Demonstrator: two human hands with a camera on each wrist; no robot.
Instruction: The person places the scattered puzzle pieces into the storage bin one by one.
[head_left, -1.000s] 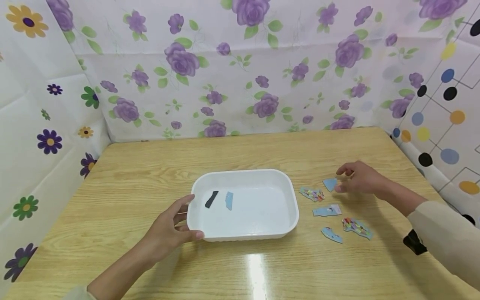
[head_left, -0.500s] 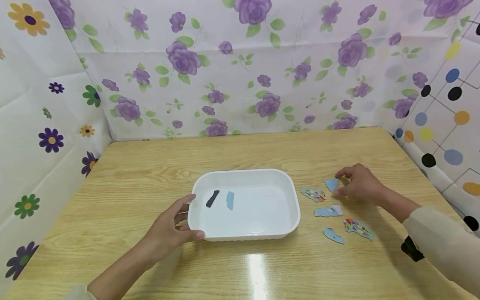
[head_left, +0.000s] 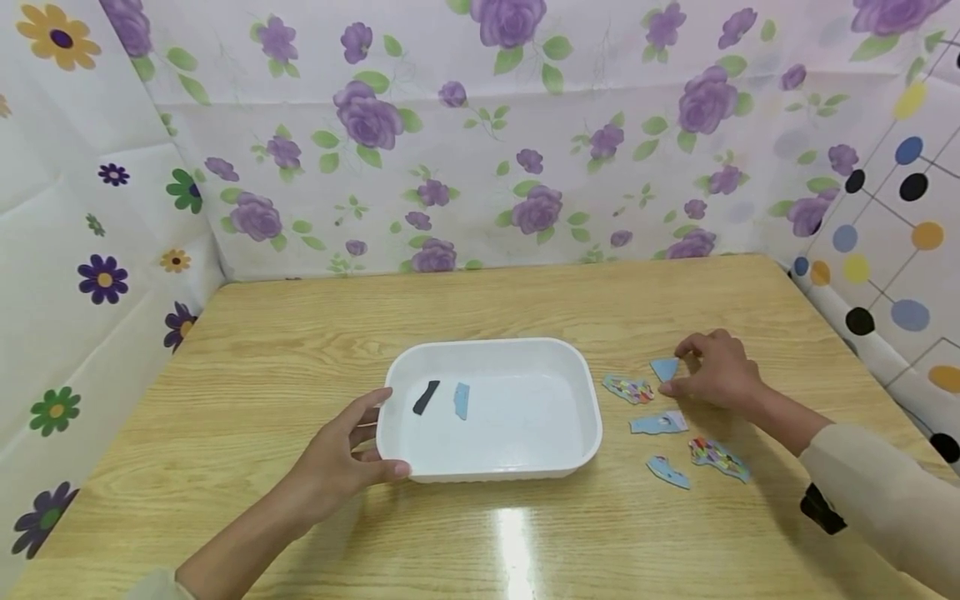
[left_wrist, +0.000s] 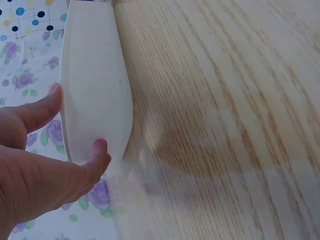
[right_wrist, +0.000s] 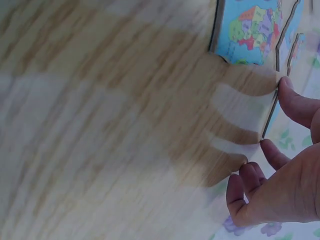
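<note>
So — left hand [head_left: 339,454] grips tray [head_left: 517,425], right [head_left: 718,372] pinches blue triangle [head_left: 663,367].

The head view is bright and evenly lit, with a white streak of glare on the near middle of the counter [head_left: 442,542] and a fainter sheen inside the tray [head_left: 525,417]. A soft shadow falls beside the right sleeve [head_left: 877,492]. Both wrist views are dimmer, greyer and slightly hazy; in the right one, dark bands meet the fingertips [right_wrist: 285,84] of the right hand [right_wrist: 290,182].
</note>
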